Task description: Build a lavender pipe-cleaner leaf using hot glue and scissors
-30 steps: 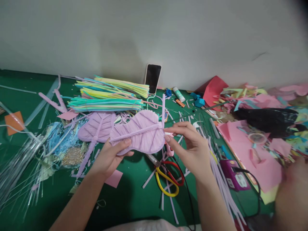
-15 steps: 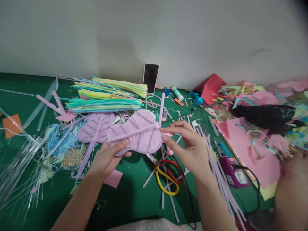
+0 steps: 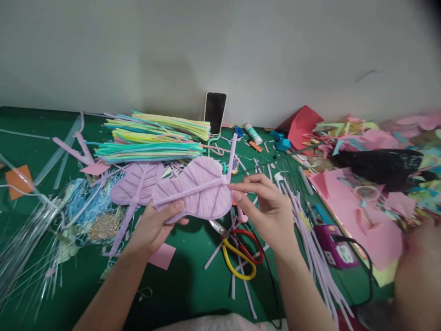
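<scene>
A lilac wing-shaped piece (image 3: 196, 191) with darker veins is held up over the table. My left hand (image 3: 160, 223) grips its lower left end, thumb on top and fingers underneath. At its right tip, my right hand (image 3: 263, 207) has thumb and index finger closed at the edge, beside a lilac stem (image 3: 232, 156) that sticks upward. Whether the fingertips pinch the edge or something small is hard to tell. A second lilac piece (image 3: 138, 181) with a wrapped stem lies behind on the left.
Scissors (image 3: 241, 253) with red and yellow handles lie below my hands. Pipe cleaner bundles (image 3: 151, 149) and a phone (image 3: 215, 112) stand behind. Right are lilac strips (image 3: 315, 257), a purple device (image 3: 336, 246), pink paper (image 3: 375, 230) and a person's blurred arm (image 3: 418, 276).
Almost nothing differs. The lilac piece and my hands keep their places, with only a very slight shift of the view.
</scene>
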{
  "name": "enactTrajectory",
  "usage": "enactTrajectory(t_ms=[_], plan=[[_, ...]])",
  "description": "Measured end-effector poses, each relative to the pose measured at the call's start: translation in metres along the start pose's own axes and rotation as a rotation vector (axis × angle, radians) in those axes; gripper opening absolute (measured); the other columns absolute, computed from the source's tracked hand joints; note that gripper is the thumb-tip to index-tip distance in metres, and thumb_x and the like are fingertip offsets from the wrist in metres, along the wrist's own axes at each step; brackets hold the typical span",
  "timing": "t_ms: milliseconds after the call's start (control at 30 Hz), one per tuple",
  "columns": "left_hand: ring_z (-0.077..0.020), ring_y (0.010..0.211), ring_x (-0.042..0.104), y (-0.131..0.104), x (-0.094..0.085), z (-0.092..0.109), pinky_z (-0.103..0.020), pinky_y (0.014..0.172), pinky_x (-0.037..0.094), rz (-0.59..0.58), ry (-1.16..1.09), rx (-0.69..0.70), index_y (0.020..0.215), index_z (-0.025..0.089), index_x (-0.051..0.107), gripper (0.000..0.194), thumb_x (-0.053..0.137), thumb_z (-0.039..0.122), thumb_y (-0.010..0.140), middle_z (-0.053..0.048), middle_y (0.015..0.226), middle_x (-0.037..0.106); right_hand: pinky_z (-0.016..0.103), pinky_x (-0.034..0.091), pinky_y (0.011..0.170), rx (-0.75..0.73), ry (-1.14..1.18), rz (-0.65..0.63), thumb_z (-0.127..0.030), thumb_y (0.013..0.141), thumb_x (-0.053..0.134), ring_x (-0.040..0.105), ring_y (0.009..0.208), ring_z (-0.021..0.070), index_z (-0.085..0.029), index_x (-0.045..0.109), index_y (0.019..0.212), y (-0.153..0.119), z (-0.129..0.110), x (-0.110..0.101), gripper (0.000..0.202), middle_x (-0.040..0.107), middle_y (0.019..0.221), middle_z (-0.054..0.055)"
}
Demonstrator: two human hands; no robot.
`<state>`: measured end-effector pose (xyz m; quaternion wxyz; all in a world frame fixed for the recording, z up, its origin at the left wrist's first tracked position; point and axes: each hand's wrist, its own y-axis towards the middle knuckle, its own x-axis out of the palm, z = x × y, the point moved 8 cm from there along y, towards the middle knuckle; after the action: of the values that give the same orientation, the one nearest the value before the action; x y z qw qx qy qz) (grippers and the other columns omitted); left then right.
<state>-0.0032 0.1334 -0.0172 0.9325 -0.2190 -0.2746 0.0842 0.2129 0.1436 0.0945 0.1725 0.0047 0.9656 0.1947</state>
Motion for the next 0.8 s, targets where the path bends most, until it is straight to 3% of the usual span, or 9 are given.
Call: enactTrajectory(t_ms=[233,800], plan=[[-0.0107,0.061,0.065,-0.002,0.001,0.002,-0.018,0.043,0.057,-0.015,-0.008,0.007,0.085,0.015,0.07,0.04,0.092,0.022,0.052,0.004,0.073,0.07,0.034,0.048,0.073,-0.121,-0.077,0.152,-0.012,0.085,0.066,0.056,0.084,0.0159,-0.032,0.076,0.1,-0.007,-0.01,0.0,0.027,0.056,0.09,0.002],[-0.0118,0.062,0.064,-0.004,0.004,0.005,-0.019,0.042,0.056,-0.001,-0.008,0.023,0.074,0.014,0.069,0.036,0.093,0.021,0.049,0.003,0.074,0.07,0.036,0.046,0.072,-0.133,-0.176,0.128,-0.018,0.089,0.056,0.056,0.084,0.0183,-0.025,0.075,0.1,-0.007,-0.02,0.002,0.022,0.055,0.088,0.003]])
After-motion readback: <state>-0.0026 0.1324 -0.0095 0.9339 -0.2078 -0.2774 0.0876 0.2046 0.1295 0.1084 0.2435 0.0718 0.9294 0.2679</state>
